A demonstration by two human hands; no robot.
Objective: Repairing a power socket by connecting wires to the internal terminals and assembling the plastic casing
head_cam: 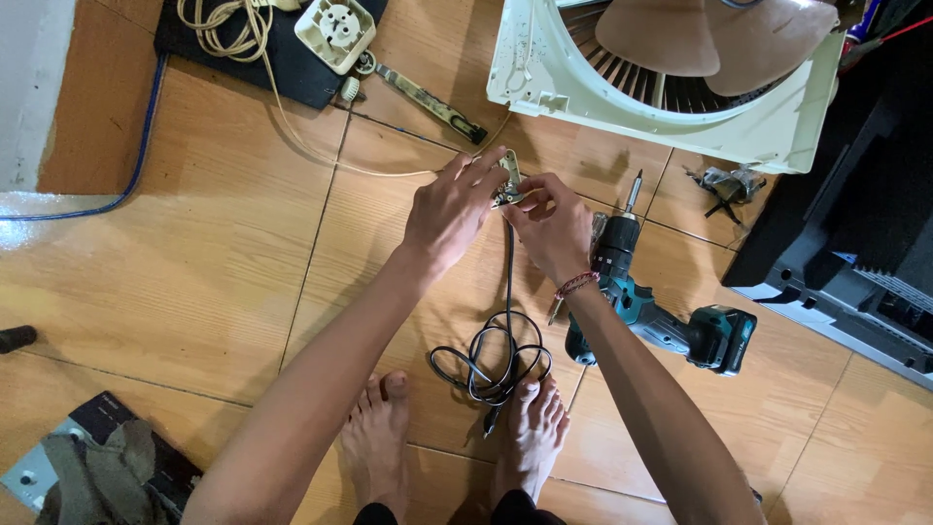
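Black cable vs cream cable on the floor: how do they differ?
Colour: the black cable is dark; the cream cable is pale. Lay: the black cable runs down from the small part held in the left hand and right hand to a loose coil by the feet; the cream cable is bundled at top left, one strand trailing toward the hands. Both lie on the tile floor.

No packages, signs or screens anywhere around me. Closest thing to a label: a small dark printed strip on the black flat device [117, 433] by my left knee, bottom-left corner of the floor, half covered by a grey rag [102, 476]. Too small to make out.
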